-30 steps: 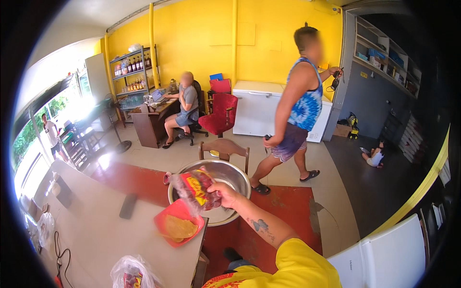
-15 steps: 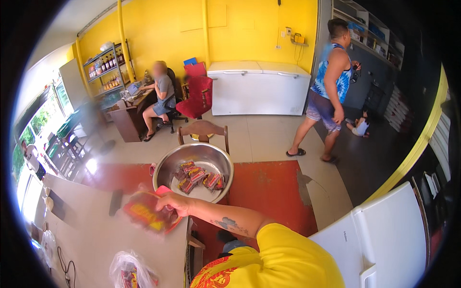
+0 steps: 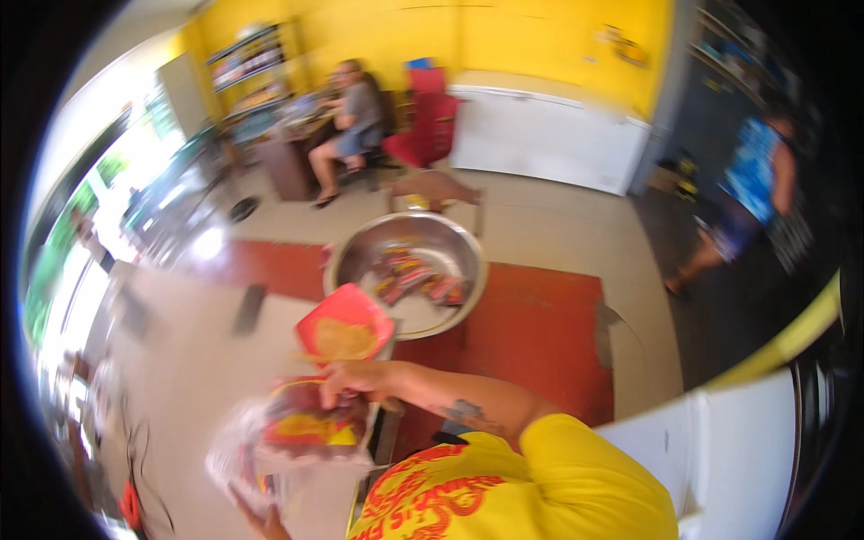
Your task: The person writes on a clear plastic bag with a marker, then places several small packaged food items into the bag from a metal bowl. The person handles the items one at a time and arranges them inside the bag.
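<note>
My right hand [image 3: 346,382] grips a dark red plastic packet [image 3: 310,423] with yellow print, holding it over the table at the mouth of a clear plastic bag [image 3: 238,450]. At the bag's near side, my left hand [image 3: 259,520] comes in from the lower edge, its fingers on the film; blur softens them. Just beyond my right hand, a red square dish [image 3: 310,331] with tan contents sits at the table's corner. Past it stands a wide steel basin [image 3: 474,256] with several similar dark red packets [image 3: 405,277] inside.
The pale table [image 3: 189,360] bears a dark block [image 3: 251,309] and an orange-handled item [image 3: 130,506] near a cord. A wooden chair [image 3: 436,186] stands behind the basin. One person [image 3: 360,112] sits at a desk; another [image 3: 751,175] is at right. A white refrigerator [image 3: 738,441] stands close on my right.
My right hand has brought the packet nearer, to the plastic bag. My left hand has come into view at the bag. The red dish shows fully now; the standing person has moved right.
</note>
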Action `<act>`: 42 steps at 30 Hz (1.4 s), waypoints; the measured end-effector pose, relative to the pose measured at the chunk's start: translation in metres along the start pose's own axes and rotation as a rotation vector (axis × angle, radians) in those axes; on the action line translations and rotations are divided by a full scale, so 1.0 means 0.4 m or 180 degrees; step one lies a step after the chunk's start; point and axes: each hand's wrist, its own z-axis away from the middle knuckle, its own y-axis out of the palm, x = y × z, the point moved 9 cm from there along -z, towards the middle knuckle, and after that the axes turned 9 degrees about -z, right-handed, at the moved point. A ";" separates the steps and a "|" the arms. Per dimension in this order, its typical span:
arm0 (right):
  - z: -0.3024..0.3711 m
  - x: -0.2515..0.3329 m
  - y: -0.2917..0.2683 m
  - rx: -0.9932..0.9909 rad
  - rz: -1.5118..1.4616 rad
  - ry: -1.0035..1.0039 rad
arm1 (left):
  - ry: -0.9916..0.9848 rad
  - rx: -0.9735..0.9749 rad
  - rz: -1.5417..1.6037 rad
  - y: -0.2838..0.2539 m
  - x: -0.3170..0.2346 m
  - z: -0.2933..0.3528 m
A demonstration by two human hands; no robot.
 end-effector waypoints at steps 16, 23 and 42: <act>-0.372 -0.345 0.197 0.1576 -0.0252 0.2892 | -0.1368 -0.0259 0.0046 -0.029 -0.053 0.068; -0.513 -0.451 0.226 0.0681 0.0197 0.2558 | -0.1830 -0.0783 -0.0613 -0.093 -0.009 0.085; -0.298 -0.404 0.306 0.2677 0.4383 0.1383 | -0.2131 -0.1292 0.0864 -0.129 -0.022 0.095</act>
